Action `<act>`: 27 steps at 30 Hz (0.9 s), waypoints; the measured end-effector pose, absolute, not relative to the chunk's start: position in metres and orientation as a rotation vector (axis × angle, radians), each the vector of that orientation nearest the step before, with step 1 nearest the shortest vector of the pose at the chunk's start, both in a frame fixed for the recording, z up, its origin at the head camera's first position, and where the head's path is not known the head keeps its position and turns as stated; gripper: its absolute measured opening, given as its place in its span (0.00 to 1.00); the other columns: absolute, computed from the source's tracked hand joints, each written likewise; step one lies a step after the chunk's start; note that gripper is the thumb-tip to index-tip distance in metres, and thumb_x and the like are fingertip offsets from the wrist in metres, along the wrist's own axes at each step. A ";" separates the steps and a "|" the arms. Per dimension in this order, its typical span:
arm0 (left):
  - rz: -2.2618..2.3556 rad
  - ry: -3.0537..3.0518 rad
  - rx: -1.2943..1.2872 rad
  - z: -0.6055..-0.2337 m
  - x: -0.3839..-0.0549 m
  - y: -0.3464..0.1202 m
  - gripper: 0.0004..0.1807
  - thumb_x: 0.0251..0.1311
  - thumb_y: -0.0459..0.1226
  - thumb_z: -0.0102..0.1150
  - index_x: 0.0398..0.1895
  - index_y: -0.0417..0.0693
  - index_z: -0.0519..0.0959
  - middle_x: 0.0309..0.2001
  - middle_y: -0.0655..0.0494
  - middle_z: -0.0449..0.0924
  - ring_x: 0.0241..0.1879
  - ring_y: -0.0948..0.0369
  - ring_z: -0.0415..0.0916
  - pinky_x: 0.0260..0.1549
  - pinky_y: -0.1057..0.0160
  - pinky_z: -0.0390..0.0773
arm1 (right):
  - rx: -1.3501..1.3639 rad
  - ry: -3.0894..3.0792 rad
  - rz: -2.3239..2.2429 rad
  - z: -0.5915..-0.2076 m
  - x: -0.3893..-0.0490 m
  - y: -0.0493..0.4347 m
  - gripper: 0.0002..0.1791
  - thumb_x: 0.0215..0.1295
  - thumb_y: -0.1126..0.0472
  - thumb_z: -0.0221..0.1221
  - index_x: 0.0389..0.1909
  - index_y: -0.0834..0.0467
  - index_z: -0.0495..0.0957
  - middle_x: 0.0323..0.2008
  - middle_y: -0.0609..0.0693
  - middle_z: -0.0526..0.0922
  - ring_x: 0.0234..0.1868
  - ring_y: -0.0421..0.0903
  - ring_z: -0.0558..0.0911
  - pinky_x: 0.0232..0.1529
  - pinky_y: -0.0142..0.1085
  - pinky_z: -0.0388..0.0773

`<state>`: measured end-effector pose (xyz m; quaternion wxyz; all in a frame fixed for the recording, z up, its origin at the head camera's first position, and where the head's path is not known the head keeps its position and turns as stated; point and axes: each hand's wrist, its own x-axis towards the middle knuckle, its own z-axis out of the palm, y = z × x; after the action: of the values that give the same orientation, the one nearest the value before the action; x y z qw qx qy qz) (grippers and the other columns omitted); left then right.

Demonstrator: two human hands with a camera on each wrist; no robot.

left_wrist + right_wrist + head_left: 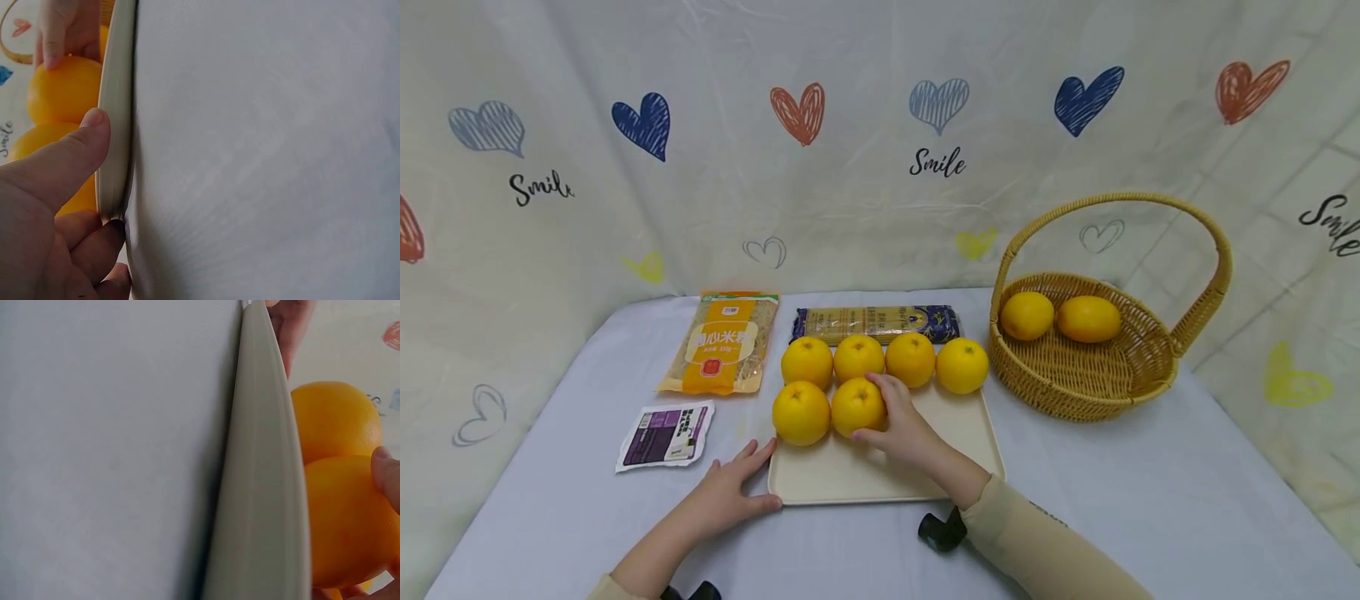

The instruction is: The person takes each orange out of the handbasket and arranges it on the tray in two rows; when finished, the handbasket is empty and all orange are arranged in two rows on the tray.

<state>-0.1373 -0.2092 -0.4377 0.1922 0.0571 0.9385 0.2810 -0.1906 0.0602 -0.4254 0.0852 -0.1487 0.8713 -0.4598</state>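
1. while the right hand (904, 425) grips an orange (854, 408) between thumb and fingers, that orange is over the cream tray (850, 481), in the nearer row; whether it touches the tray floor cannot be told.
2. just to its left is a second orange (801, 414), and behind the pair runs a row of four more oranges (910, 361) along the tray's far side.
3. the left hand (726, 496) lies at the tray's near left corner, fingers spread, its thumb touching the near edge and its fingertips at the left side.
4. to the right of the tray stands a wicker basket (1052, 392) with a tall arched handle, holding two orange-coloured fruits (1088, 319) side by side.
5. behind the row lies a blue-and-gold pack of spaghetti (880, 321); further left are an orange-and-clear food bag (722, 346) and, nearer, a purple-and-white sachet (666, 435).
6. all this is on a table (1120, 508) with a white cloth, before a backdrop (857, 192) printed with hearts and "smile".
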 end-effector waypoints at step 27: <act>0.790 2.629 0.156 -0.437 -0.136 -0.209 0.50 0.39 0.59 0.64 0.68 0.54 0.58 0.68 0.42 0.55 0.68 0.43 0.49 0.60 0.33 0.35 | -0.476 3.220 -1.005 -0.359 -0.218 0.256 0.38 0.57 0.57 0.61 0.63 0.67 0.56 0.64 0.67 0.53 0.63 0.66 0.55 0.58 0.64 0.56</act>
<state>-0.1365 -0.2089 -0.4372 0.1946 0.0556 0.9379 0.2817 -0.2176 0.2555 -0.3586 -0.1321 -0.1384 0.9370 -0.2924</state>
